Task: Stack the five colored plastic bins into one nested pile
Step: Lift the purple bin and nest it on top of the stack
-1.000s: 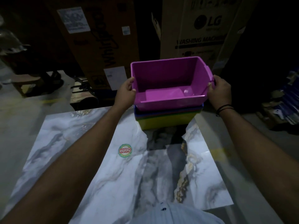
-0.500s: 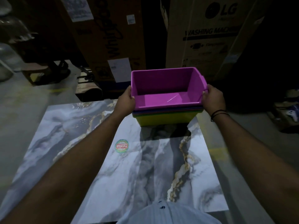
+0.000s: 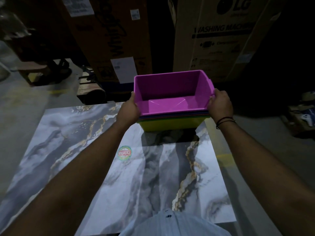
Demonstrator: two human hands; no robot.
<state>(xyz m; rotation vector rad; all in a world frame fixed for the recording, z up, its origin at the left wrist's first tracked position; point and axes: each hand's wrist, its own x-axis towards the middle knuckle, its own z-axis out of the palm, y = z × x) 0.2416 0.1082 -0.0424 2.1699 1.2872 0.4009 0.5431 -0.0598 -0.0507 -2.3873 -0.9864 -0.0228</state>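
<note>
A purple bin (image 3: 172,89) sits nested on top of a pile at the far edge of the marble table (image 3: 76,150). Below its rim show thin blue, red and green bin edges, and the yellow-green bottom bin (image 3: 170,124) rests on the tabletop. My left hand (image 3: 128,111) grips the pile's left side at the purple rim. My right hand (image 3: 219,104) grips the right side at the same height. The purple bin is empty inside.
Large cardboard appliance boxes (image 3: 221,34) stand close behind the table. A round green and red sticker (image 3: 124,153) lies on the marble. A low wooden stool (image 3: 32,70) and clutter sit on the floor at left; more clutter (image 3: 303,114) at right.
The purple bin has sunk down into the pile until its rim sits close on the rims below. Both hands stayed on its sides and went down with it.
</note>
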